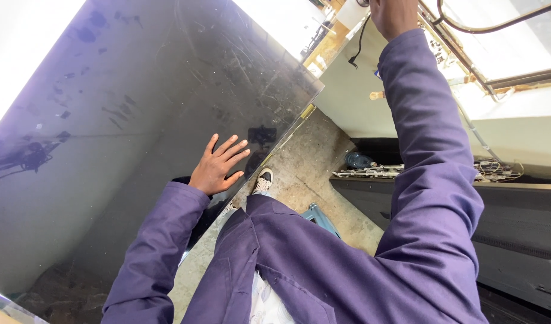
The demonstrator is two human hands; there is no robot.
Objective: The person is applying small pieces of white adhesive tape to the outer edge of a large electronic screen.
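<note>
My left hand (218, 165) lies flat with its fingers spread on a large dark glass panel (125, 120) that fills the left of the view. The panel's surface is scratched and reflective. My right hand (392, 15) reaches up to the top edge of the view, above a white cabinet face (350, 96), and is cut off there, so its grip is hidden. Both arms wear purple sleeves.
A black cable (356, 45) hangs beside the right hand. A concrete floor (305, 162) with my shoe (263, 180) shows below. A dark shelf (503, 210) holds wires and small parts (494, 170). A metal frame and curved tube (491, 27) run at the upper right.
</note>
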